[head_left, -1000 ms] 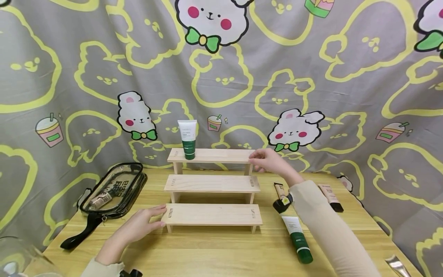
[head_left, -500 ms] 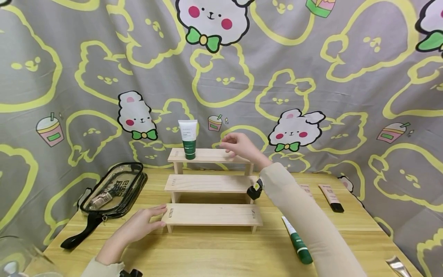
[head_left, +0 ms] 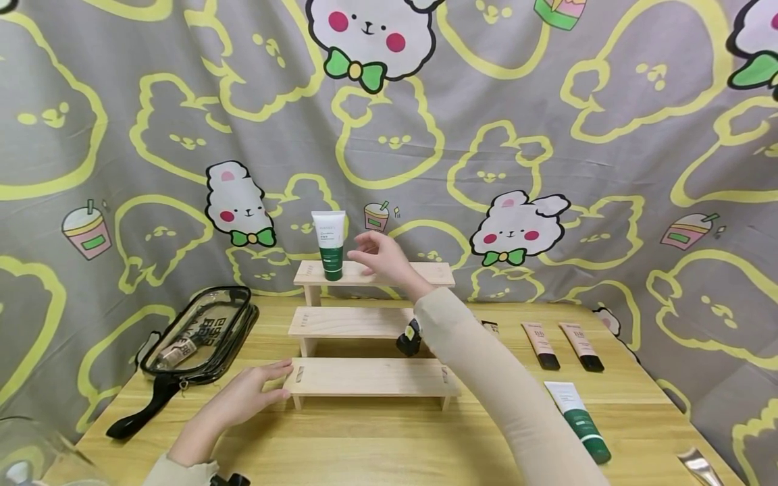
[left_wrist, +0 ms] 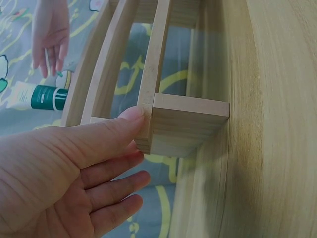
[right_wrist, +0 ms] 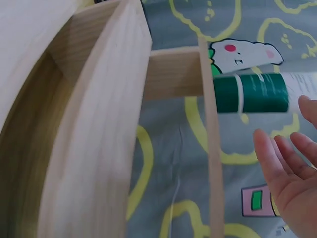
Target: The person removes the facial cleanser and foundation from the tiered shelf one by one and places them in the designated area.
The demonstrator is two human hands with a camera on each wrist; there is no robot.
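A three-tier wooden display rack (head_left: 372, 320) stands on the table. On the left of its top tier, a white-and-green squeeze tube (head_left: 331, 260) stands on its cap. My right hand (head_left: 383, 260) hovers just right of that tube, fingers loosely spread and apart from it; in the right wrist view the fingers (right_wrist: 270, 153) hold nothing. My left hand (head_left: 249, 391) pinches the left end of the lowest tier. In the left wrist view its thumb (left_wrist: 130, 115) lies on the board's edge, the index finger behind and the others extended.
A clear zip pouch (head_left: 203, 334) with a small tube inside lies left of the rack. On the right lie two pink BB cream tubes (head_left: 541, 347) and another green-and-white tube (head_left: 580, 422). A shiny metal item (head_left: 697, 466) sits at the lower right, and a patterned curtain (head_left: 389, 155) hangs behind.
My right hand has left the right end of the top tier and moved leftward above it, close to the standing tube. The left hand stays at the lowest tier.
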